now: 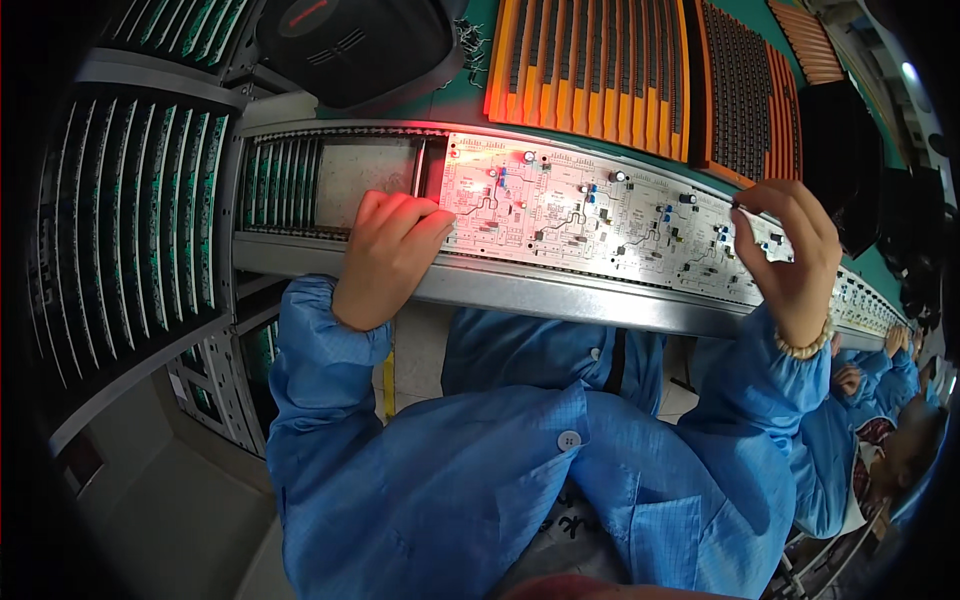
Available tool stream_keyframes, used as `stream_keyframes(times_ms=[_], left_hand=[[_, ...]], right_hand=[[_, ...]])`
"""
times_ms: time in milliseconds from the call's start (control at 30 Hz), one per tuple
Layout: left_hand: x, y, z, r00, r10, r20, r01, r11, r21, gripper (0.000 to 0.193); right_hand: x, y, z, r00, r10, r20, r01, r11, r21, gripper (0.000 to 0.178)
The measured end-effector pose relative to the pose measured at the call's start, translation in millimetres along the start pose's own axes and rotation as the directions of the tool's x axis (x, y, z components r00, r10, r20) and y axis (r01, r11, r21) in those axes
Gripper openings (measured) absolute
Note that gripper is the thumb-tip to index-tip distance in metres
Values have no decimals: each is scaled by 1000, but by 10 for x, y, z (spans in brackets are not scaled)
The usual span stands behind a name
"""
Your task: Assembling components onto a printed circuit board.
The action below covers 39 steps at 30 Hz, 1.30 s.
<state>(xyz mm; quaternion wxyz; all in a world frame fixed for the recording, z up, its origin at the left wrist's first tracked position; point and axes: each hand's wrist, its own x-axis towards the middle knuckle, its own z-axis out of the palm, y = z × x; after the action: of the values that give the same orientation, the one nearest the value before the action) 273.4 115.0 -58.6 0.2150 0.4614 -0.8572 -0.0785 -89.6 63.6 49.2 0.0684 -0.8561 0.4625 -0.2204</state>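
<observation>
A row of pale circuit boards [490,225] lies along a metal conveyor rail [560,285] in front of me, fitted with small capacitors and other parts. Beside the left end of this row is my left hand [393,258], its fingers curled down at the board's edge under red light. The fingertips are partly hidden, and I cannot make out what they hold. Over the boards farther right, my right hand [800,255] pinches a small dark component [737,206] between thumb and forefinger.
Behind the rail stand an orange component tray [590,125] and a second orange tray [740,150] with dark parts. A black box [360,60] sits at the back left beside loose wire-like pieces [470,45]. Racked boards [130,230] fill the left. Co-workers' hands [895,340] show at far right.
</observation>
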Motion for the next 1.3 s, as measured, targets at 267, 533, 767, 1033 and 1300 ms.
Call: stream_keyframes(times_ms=[267, 533, 767, 1033, 1300], left_hand=[[-62, 39, -25, 998, 59, 39, -64, 984, 164, 26], [-91, 287, 6, 995, -1, 102, -23, 971, 238, 44], [-150, 284, 52, 994, -30, 102, 8, 977, 215, 50], [-157, 289, 90, 997, -20, 72, 3, 971, 239, 49], [-140, 326, 89, 996, -17, 82, -5, 967, 257, 46]], right_hand=[[152, -497, 411, 979, -193, 59, 182, 971, 158, 21], [231, -795, 1369, 996, -10, 84, -15, 955, 297, 18], [244, -832, 1525, 981, 156, 116, -182, 949, 258, 18], [224, -805, 1544, 963, 233, 138, -265, 913, 310, 19], [238, -894, 1525, 955, 266, 132, -292, 921, 256, 18]])
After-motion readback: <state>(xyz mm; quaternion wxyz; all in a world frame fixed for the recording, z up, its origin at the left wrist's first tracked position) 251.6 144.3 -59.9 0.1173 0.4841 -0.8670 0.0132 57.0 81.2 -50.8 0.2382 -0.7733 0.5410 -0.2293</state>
